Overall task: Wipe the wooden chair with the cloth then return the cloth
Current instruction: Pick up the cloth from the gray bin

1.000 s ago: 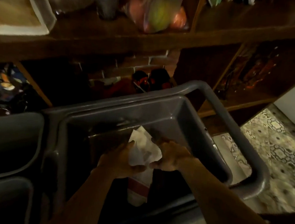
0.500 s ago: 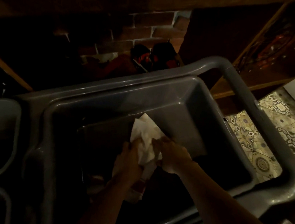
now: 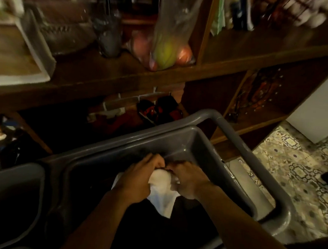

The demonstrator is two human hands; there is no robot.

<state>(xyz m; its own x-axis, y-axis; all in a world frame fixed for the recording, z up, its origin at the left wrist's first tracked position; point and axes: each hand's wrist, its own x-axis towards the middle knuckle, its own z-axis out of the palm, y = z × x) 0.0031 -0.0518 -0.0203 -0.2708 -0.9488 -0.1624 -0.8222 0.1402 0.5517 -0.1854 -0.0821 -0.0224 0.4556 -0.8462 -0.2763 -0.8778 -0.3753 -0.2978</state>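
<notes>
Both hands meet over a grey plastic tub (image 3: pixel 202 147), gripping a white cloth (image 3: pixel 162 191) between them; the left hand (image 3: pixel 137 179) has its fingers curled shut on the cloth's left side, the right hand (image 3: pixel 189 180) has its fingers closed on the right side, and the two sets of knuckles nearly touch; the cloth is bunched at the top where it is held, and a loose corner hangs down between the forearms, over the dark inside of the tub; a second grey tub (image 3: pixel 16 191) sits just beside it on the left; behind them a wooden shelf (image 3: pixel 123 76) carries a clear bag of fruit (image 3: pixel 165 46), a glass (image 3: pixel 109 35) and a white tray (image 3: pixel 31 59); patterned floor tiles (image 3: pixel 292 173) show at the right
</notes>
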